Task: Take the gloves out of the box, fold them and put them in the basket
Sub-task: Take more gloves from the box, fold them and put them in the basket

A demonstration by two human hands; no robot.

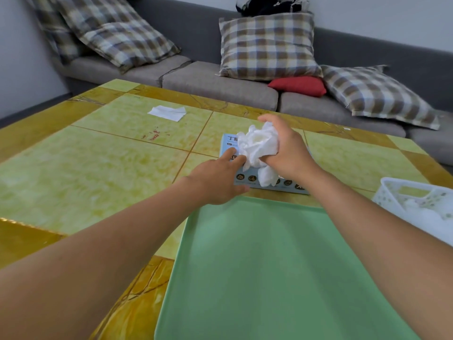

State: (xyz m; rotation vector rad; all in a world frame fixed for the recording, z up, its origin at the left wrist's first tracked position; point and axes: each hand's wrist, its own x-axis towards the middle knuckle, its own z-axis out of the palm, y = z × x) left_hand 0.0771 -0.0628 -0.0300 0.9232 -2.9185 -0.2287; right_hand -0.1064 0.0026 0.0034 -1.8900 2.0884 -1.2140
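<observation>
A crumpled bunch of thin white gloves [258, 146] is gripped in the right hand [286, 148] above the pale blue cardboard box [245, 179], steadied by the flat, straight-fingered left hand [218, 177]. Light, limp and slippery, the bunch is probably best pinched at a cuff.

This looks like a home living room. A long grey sofa [220, 82] runs along a pale wall, strewn with plaid cushions [267, 45] and one small red cushion [299, 85]. In front stands a low tabletop [98, 155] patterned in yellow-green marble tiles. Dark clothing, possibly, lies heaped on the sofa back [269, 4].
</observation>
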